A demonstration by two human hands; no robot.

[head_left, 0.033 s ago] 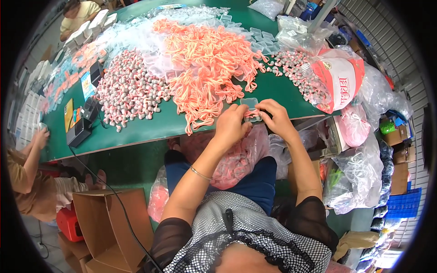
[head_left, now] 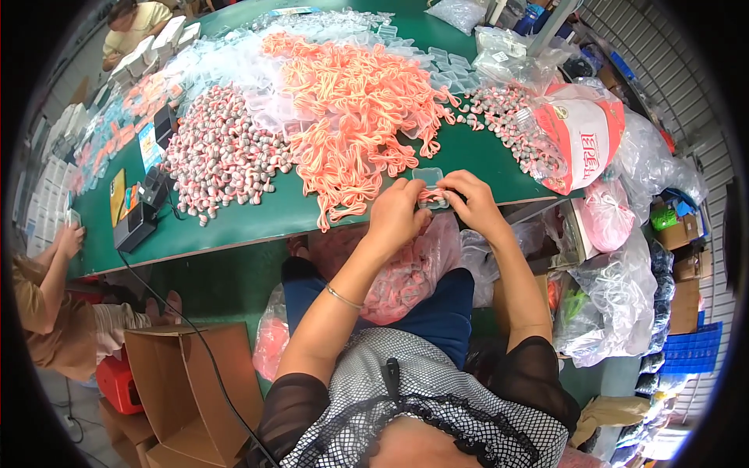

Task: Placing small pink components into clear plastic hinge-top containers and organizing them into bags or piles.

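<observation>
Bright light covers the surface [head_left: 488, 148]; fisheye distortion bows its front edge; white glare [head_left: 669, 443] beyond its front-right corner.

Here at the near edge of the counter [head_left: 265, 224], the left hand [head_left: 396, 209] and right hand [head_left: 474, 204] hold a small clear box [head_left: 428, 181], pink-and-grey pieces [head_left: 432, 198] inside. From there, orange cords [head_left: 355, 105] heap toward ten-thirty, a striped pile [head_left: 225, 148] toward nine-thirty, and a red-and-white bag [head_left: 581, 136] slumps around two o'clock.

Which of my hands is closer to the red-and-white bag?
Right. Your right hand is left of the bag, apart from it; your left hand is farther left.
</observation>
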